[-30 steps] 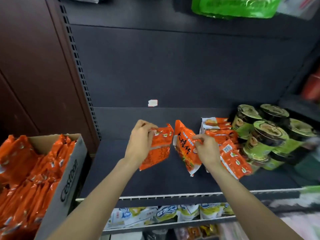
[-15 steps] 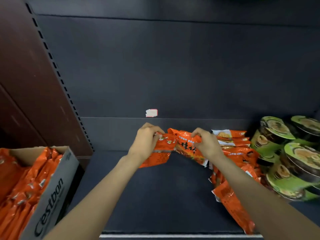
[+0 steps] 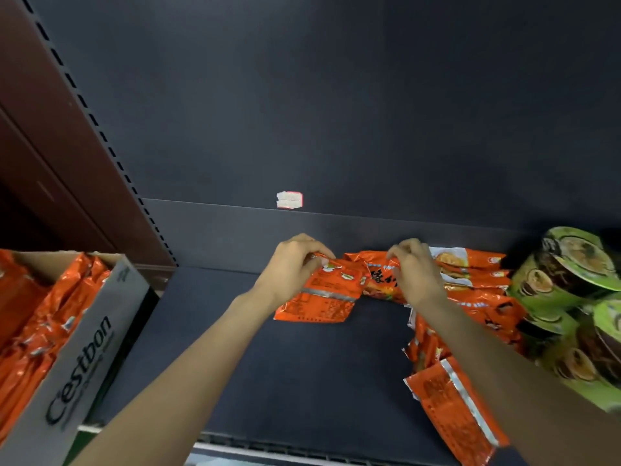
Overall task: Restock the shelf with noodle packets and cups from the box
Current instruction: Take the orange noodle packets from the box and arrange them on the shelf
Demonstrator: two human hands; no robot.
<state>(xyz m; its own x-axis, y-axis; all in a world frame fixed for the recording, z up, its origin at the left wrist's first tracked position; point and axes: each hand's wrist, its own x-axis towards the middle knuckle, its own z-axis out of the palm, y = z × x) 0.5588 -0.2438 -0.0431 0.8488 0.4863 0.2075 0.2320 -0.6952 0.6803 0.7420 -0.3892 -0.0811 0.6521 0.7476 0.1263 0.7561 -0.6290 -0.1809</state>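
Note:
My left hand (image 3: 291,268) pinches the top edge of an orange noodle packet (image 3: 322,294) that stands near the back of the dark shelf (image 3: 285,371). Just to its right, my right hand (image 3: 415,274) grips the top of a second orange packet (image 3: 378,280). Behind and to the right of that hand lies a stack of orange packets (image 3: 470,264), and more lean toward the shelf front (image 3: 453,408). Green noodle cups (image 3: 564,277) are stacked at the far right. The cardboard box (image 3: 84,358) at the left holds several orange packets (image 3: 30,314).
A small white price sticker (image 3: 289,200) is on the shelf's back panel. A perforated upright (image 3: 100,129) and a brown wall panel (image 3: 40,136) border the shelf on the left. The shelf's front rail (image 3: 268,455) runs along the bottom.
Both hands have carried their packets back toward the rear of the shelf and lowered them. The view has moved closer to the shelf.

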